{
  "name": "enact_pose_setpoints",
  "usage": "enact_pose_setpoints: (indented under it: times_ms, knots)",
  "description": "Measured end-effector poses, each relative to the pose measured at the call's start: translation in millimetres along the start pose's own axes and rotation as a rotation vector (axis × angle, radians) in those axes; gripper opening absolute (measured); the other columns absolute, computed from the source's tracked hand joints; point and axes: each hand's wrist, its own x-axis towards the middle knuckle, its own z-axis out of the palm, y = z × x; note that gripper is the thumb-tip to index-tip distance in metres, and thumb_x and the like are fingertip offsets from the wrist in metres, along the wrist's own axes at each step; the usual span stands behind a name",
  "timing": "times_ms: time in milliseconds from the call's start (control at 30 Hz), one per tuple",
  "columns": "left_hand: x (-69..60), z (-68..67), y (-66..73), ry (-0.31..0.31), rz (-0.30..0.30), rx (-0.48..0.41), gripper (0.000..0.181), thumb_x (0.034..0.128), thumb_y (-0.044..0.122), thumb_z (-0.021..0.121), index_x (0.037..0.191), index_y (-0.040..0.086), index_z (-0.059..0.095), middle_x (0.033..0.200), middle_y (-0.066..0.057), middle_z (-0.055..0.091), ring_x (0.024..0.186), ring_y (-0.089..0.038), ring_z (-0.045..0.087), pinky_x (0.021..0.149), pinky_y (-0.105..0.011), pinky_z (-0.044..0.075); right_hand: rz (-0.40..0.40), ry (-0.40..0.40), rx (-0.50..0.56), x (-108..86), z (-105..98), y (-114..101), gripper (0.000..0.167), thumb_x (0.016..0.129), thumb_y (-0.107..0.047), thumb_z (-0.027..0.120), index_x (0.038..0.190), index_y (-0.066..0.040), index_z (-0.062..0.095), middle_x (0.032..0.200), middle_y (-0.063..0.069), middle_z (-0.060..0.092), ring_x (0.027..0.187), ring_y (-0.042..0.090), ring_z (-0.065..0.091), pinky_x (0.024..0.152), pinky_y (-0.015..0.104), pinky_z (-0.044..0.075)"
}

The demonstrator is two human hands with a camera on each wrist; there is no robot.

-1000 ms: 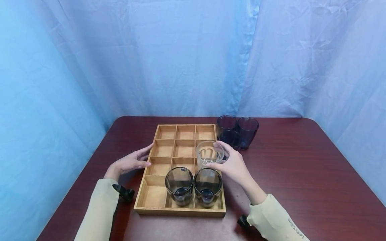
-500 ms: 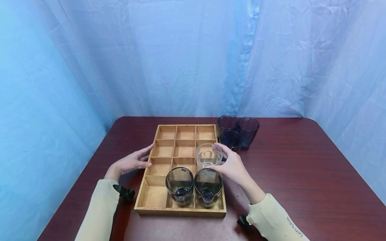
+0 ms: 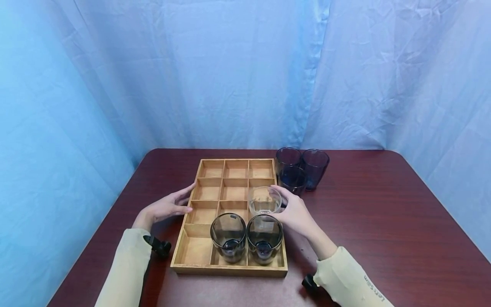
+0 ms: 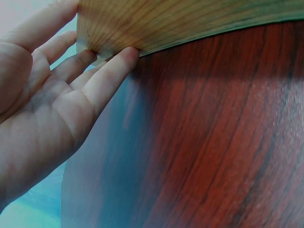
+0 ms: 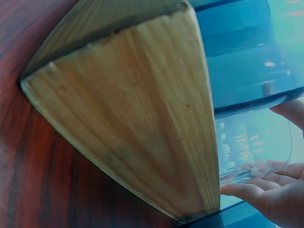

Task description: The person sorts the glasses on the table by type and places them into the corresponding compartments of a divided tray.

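Note:
A wooden tray divided into compartments lies on the table. My right hand holds a clear glass between thumb and fingers, upright in the right column, second row from the front; its lower part is hidden. Two smoky grey glasses, one in the middle and one at the right, stand in the front row. My left hand rests its extended fingers against the tray's left side. In the left wrist view, its fingertips touch the wooden wall. The right wrist view shows the clear glass behind the tray's side.
Behind the right hand, three dark glasses cluster beside the tray's back right corner: one at the back left, one at the right, one in front. The reddish-brown table extends to the right. Pale blue curtains surround it.
The clear glass has moved down into its compartment and slightly toward the left, with my right hand still gripping it. My left hand and the tray have stayed in place.

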Motion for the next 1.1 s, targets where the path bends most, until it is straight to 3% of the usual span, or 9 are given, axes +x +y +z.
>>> enact_pose_setpoints:
  times_ms: [300, 567, 767, 867, 1100]
  knots:
    - [0.0, 0.4, 1.0, 0.008, -0.004, 0.005, 0.092, 0.0931, 0.014, 0.065, 0.157, 0.026, 0.001, 0.164, -0.015, -0.005, 0.15, -0.042, 0.004, 0.112, -0.058, 0.03, 0.037, -0.025, -0.001, -1.1, -0.8, 1.7, 0.09, 0.068, -0.018, 0.089, 0.144, -0.005, 0.042, 0.143, 0.017, 0.052, 0.133, 0.026, 0.05, 0.08, 0.013, 0.048]
    - [-0.4, 1.4, 2.7, 0.005, -0.012, -0.023, 0.09, 0.0939, 0.013, 0.063, 0.157, 0.027, 0.0, 0.164, -0.014, -0.006, 0.15, -0.042, 0.003, 0.113, -0.059, 0.028, 0.011, -0.041, 0.019, -0.1, -1.1, 2.7, 0.085, 0.071, -0.014, 0.086, 0.142, 0.001, 0.043, 0.141, 0.022, 0.052, 0.131, 0.032, 0.051, 0.079, 0.016, 0.05]
    - [-1.0, 2.7, 2.0, 0.011, -0.01, -0.007, 0.091, 0.0935, 0.014, 0.064, 0.157, 0.027, 0.0, 0.164, -0.015, -0.005, 0.149, -0.042, 0.004, 0.113, -0.058, 0.029, 0.025, -0.041, 0.029, 0.2, -2.0, 0.2, 0.083, 0.071, -0.01, 0.085, 0.143, -0.003, 0.044, 0.141, 0.02, 0.053, 0.13, 0.03, 0.052, 0.076, 0.015, 0.051]
    - [-0.8, 3.5, 2.5, 0.011, -0.01, -0.004, 0.091, 0.0934, 0.015, 0.064, 0.157, 0.028, 0.001, 0.164, -0.015, -0.005, 0.149, -0.043, 0.004, 0.113, -0.058, 0.029, 0.001, -0.038, 0.021, 2.1, -3.8, -3.7, 0.079, 0.073, -0.007, 0.083, 0.142, -0.003, 0.046, 0.139, 0.02, 0.055, 0.128, 0.031, 0.054, 0.076, 0.019, 0.054]
    - [-0.4, 3.2, 2.3, 0.0, -0.004, -0.006, 0.091, 0.0939, 0.013, 0.063, 0.157, 0.028, 0.0, 0.164, -0.014, -0.006, 0.15, -0.042, 0.003, 0.113, -0.058, 0.028, -0.054, -0.055, -0.023, 8.2, -8.3, -19.7, 0.085, 0.069, -0.018, 0.088, 0.142, -0.007, 0.047, 0.139, 0.01, 0.058, 0.131, 0.024, 0.053, 0.097, 0.041, 0.051]
